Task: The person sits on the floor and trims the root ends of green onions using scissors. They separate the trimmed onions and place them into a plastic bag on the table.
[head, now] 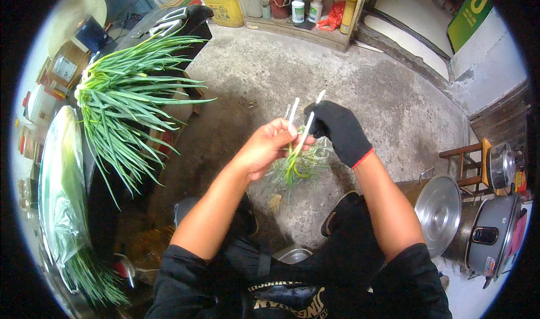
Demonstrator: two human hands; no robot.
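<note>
Bare, my left hand (272,144) grips a few thin spring onions (304,134) between thumb and fingers. Their white ends point up and away from me, and their yellow-green leaves hang below the hand. My right hand (337,127) wears a black knit glove with a red cuff. Its curled fingers meet the stalk of the rightmost spring onion; the fingertips are partly hidden. Beneath both hands, a loose pile of green trimmings (314,161) lies on the concrete floor. To my left, a large bunch of spring onions (130,87) spreads its leaves over a dark surface's edge.
Nearer on the left lies another bunch in a clear plastic bag (63,184). A wooden shelf (295,32) with pump bottles and a yellow jug (223,9) stand ahead. On the right are a metal pot lid (438,215), a grey cooker (491,234) and a wooden stool (464,165).
</note>
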